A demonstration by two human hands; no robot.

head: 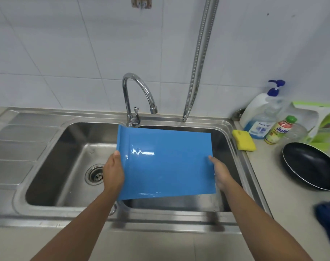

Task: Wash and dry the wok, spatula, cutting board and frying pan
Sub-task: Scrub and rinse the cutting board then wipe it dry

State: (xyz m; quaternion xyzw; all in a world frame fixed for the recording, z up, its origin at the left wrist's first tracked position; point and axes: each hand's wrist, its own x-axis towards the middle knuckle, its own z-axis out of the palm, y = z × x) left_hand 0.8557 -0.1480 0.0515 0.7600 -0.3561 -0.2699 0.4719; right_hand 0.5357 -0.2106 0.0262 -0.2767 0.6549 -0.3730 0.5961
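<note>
A wet blue cutting board (169,162) is held flat over the steel sink (66,166), just below the tap (139,91), which runs no water. My left hand (113,170) grips its left edge, thumb on top. My right hand (219,172) holds its right edge, fingers mostly under the board. A black frying pan (309,166) rests on the counter at the right. A yellow sponge (244,140) lies by the sink rim. Neither wok nor spatula is in view.
Dish soap pump bottle (262,113), a small green-capped bottle (280,129) and a green-and-white box (318,121) stand at the back right. A dark blue cloth (328,217) lies at the right edge. A ribbed drainboard (15,146) lies to the left; a metal hose (200,59) hangs on the wall.
</note>
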